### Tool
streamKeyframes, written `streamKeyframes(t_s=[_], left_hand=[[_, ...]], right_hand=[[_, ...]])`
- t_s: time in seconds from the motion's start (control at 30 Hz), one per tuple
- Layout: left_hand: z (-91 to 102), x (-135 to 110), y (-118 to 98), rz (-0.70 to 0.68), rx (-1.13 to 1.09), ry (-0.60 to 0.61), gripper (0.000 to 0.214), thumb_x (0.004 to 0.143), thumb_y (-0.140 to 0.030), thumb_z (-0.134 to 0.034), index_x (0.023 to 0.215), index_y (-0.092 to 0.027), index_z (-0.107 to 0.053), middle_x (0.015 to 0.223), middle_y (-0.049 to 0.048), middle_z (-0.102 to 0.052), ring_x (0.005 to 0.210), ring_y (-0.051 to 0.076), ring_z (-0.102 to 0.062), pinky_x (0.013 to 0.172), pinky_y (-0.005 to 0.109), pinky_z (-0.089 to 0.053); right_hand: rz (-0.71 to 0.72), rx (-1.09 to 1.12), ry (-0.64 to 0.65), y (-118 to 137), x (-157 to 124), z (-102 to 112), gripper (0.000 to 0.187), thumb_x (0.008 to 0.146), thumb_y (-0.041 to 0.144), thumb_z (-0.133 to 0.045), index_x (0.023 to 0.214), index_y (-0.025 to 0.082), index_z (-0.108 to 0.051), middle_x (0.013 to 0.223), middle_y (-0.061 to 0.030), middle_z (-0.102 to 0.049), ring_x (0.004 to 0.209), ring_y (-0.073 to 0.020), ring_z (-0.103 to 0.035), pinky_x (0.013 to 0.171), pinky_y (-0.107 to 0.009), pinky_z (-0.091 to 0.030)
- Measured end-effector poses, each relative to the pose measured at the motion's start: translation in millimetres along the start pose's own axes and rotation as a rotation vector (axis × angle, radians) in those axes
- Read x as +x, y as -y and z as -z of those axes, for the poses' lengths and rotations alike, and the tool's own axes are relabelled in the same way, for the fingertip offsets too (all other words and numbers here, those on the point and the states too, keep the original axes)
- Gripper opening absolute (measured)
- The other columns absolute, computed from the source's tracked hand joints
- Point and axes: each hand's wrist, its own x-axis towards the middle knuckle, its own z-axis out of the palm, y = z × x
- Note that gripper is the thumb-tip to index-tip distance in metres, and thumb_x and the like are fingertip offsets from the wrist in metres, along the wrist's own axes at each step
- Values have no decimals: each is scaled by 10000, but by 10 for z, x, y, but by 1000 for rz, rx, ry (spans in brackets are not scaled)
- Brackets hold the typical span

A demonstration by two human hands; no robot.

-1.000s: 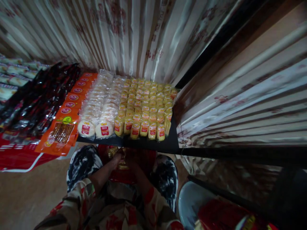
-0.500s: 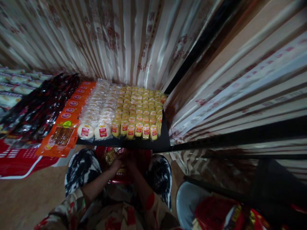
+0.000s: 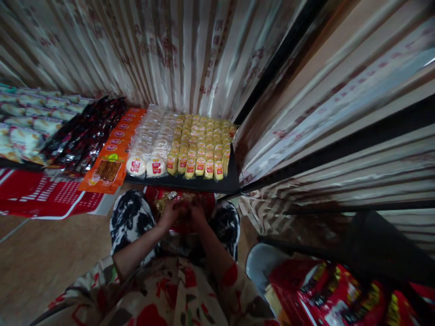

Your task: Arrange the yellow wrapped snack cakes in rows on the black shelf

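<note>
My left hand (image 3: 170, 213) and my right hand (image 3: 197, 213) meet close together over a red bag (image 3: 159, 195) that rests between my knees. Both hands have their fingers curled around small packets from the bag; what exactly they hold is too dark to name. A gold-wrapped packet (image 3: 163, 202) lies in the bag just left of my left hand. Right above the hands runs the front edge of a black shelf (image 3: 204, 183) with rows of yellow snack packs (image 3: 200, 149) and round white cakes (image 3: 146, 165).
Orange packets (image 3: 108, 165), dark red packets (image 3: 81, 136) and pale packets (image 3: 23, 131) lie on the shelf to the left. Striped curtains hang behind and to the right. A red bag (image 3: 326, 294) sits on a stool (image 3: 258, 267) at lower right. Wooden floor lies left.
The view has swung left and down. My hands have risen slightly out of the bag and drawn closer together.
</note>
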Motion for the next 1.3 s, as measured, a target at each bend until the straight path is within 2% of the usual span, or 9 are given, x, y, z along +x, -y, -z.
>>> streamKeyframes(t_s=[0.2, 0.33, 0.53, 0.7, 0.87, 0.97, 1.07, 1.2, 1.3], left_hand=[[142, -263, -116, 25, -128, 34, 267, 700, -227, -550, 948, -161, -623, 843, 34, -677, 756, 162, -620, 742, 283, -482], [267, -331, -307, -7, -162, 18, 244, 676, -320, -576, 852, -161, -633, 760, 23, -663, 705, 158, -606, 695, 267, -477], [379, -263, -704, -122, -283, 29, 380, 650, -386, -598, 946, -148, -613, 866, 54, -649, 742, 152, -594, 684, 251, -472], [421, -159, -941, -168, -300, 107, 551, 663, -393, -589, 1148, -144, -511, 768, 7, -612, 647, 128, -561, 617, 243, -458], [471, -67, -1158, -256, -264, 212, 355, 660, -381, -594, 924, -144, -595, 761, 11, -626, 643, 124, -554, 613, 230, -443], [484, -9, -1308, -247, -252, 217, 374, 645, -393, -606, 918, -139, -588, 619, -23, -582, 542, 110, -513, 540, 217, -416], [484, 69, -1490, -256, -248, 193, 403, 650, -422, -603, 941, -144, -589, 568, -39, -551, 501, 101, -485, 500, 204, -385], [455, 201, -1792, -305, -215, 182, 402, 651, -426, -606, 940, -146, -589, 535, -53, -519, 465, 81, -435, 466, 185, -335], [409, 326, -2052, -322, -209, 179, 423, 654, -411, -602, 984, -147, -578, 536, -54, -516, 463, 80, -438, 460, 180, -323]], right_hand=[[17, 116, 118, 224, -288, -75, 270, 502, 230, -647, 759, 197, -571, 642, 43, -637, 563, -115, -575, 552, -221, -458], [29, 85, 219, 338, -412, -57, 316, 541, 237, -625, 853, 192, -602, 709, 24, -663, 588, -117, -590, 565, -220, -464], [207, 63, 287, 462, -460, -11, 508, 600, 316, -646, 1089, 203, -567, 979, -49, -678, 777, -177, -643, 698, -295, -505], [331, -64, 291, 660, -507, 35, 597, 664, 423, -631, 1203, 204, -495, 1062, -66, -638, 874, -184, -631, 763, -303, -502], [389, -102, 302, 820, -551, 66, 579, 685, 431, -619, 1201, 201, -494, 1069, -68, -626, 911, -185, -619, 795, -301, -492], [469, -93, 225, 898, -532, 88, 515, 729, 431, -582, 1177, 185, -514, 1122, -87, -608, 1004, -196, -587, 867, -313, -466], [613, -123, 7, 1005, -436, 160, 446, 798, 436, -494, 1159, 176, -523, 1189, -101, -571, 1071, -195, -547, 931, -324, -424], [839, -302, -303, 1184, -180, 338, 441, 840, 422, -402, 1183, 163, -502, 1229, -109, -533, 1126, -194, -488, 984, -356, -365], [901, -470, -404, 1313, 41, 451, 491, 856, 408, -356, 1269, 154, -432, 1320, -113, -452, 1227, -198, -386, 1050, -388, -269]])
